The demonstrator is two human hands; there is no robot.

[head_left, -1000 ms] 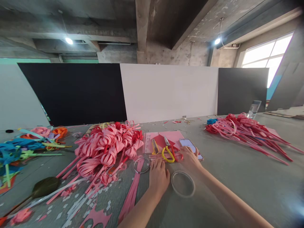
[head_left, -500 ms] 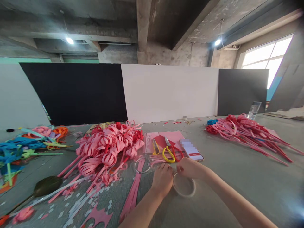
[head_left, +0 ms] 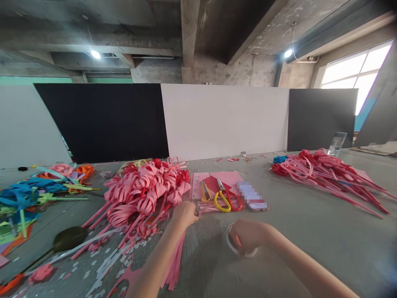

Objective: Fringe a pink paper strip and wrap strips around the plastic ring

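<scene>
My left hand point(head_left: 186, 214) is closed beside the front of the pink paper heap, with the edge of a thin grey ring point(head_left: 196, 212), like a narrow tape roll, showing at its fingers. My right hand point(head_left: 248, 236) has its fingers curled down at a whitish ring point(head_left: 231, 238), also like a tape roll, on the grey table; the hand covers much of it. Below my left forearm lie long pink paper strips point(head_left: 177, 265). Yellow-and-red-handled scissors point(head_left: 221, 198) and a yellow cutter point(head_left: 205, 191) rest on pink paper point(head_left: 197, 186) beyond my hands, beside a phone point(head_left: 256, 203).
A heap of looped pink paper flowers point(head_left: 145, 194) stands left of centre, with scraps point(head_left: 108, 260) in front. Colourful paper pieces point(head_left: 34, 190) and a dark leaf-shaped thing point(head_left: 70, 239) lie further left. At right are pink and red paper bundles point(head_left: 322, 174) and a clear glass point(head_left: 337, 144).
My left hand has moved left to where the grey ring lay and closed there. My right hand has come down over the whitish ring. The view has shifted slightly.
</scene>
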